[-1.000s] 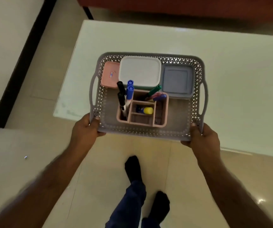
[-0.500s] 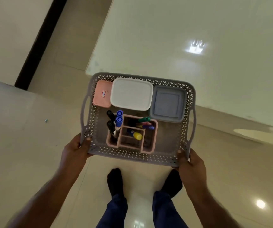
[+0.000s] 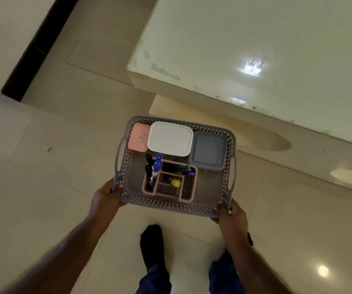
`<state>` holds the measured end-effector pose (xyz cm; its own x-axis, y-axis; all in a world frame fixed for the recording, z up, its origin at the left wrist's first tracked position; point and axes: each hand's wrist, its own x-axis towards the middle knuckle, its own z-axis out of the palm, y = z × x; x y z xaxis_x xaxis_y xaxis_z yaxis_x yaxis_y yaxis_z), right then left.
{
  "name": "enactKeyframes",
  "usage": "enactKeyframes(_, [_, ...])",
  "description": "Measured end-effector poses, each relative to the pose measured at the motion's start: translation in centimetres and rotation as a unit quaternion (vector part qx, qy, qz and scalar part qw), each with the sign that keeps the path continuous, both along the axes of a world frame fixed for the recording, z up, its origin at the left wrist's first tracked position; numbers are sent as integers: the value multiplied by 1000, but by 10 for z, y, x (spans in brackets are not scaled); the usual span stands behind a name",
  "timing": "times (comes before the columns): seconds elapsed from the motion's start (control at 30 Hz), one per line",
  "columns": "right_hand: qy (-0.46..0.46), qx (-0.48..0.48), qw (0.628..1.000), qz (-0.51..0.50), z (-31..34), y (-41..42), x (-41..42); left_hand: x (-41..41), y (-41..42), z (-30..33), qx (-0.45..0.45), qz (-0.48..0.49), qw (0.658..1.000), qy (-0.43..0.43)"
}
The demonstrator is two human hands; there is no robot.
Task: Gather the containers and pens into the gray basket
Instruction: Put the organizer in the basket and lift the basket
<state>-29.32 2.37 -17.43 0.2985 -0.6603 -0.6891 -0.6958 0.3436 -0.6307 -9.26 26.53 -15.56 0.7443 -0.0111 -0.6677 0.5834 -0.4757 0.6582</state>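
I hold the gray basket (image 3: 166,205) in the air above the floor, away from the table. My left hand (image 3: 105,200) grips its near left corner and my right hand (image 3: 231,215) grips its near right corner. Along the basket's far side lie a pink container (image 3: 139,137), a white container (image 3: 169,138) and a gray container (image 3: 208,150). In front of them stands a pink pen holder (image 3: 189,195) with black and blue pens (image 3: 155,166), green and purple pens (image 3: 184,169) and a yellow-capped one (image 3: 175,182).
The white glossy table (image 3: 255,49) fills the upper right, its corner near the basket's far side. Beige tiled floor (image 3: 43,177) lies all around. My feet in dark socks (image 3: 151,240) stand below the basket. A dark baseboard strip (image 3: 37,45) runs at upper left.
The basket has come off the table and moved back toward me, held over the floor now. I have stepped away from the table's edge.
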Motion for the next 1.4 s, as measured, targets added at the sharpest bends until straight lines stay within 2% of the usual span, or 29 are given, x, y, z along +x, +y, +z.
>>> enactKeyframes(0.27, [-57, 27, 991, -117, -91, -67, 43, 58, -87, -96, -33, -39, 998, -23])
enactKeyframes(0.47, [-114, 70, 973, -186, -140, -123, 78, 97, -145, -140, -65, -37, 997, -17])
enactKeyframes(0.7, [-152, 77, 964, -203, -160, -170, 99, 120, -195, -159, -130, -38, 991, 7])
enactKeyframes(1.1, [-171, 92, 952, -238, -183, -207, 127, 156, -249, -180, -145, -28, 989, 0])
enactKeyframes(1.27, [-175, 85, 956, -220, -184, -212, 131, 158, -255, -183, -152, -17, 988, 7])
enactKeyframes(1.4, [-214, 100, 947, -219, -182, -213, 129, 156, -252, -175, -176, -74, 982, 7])
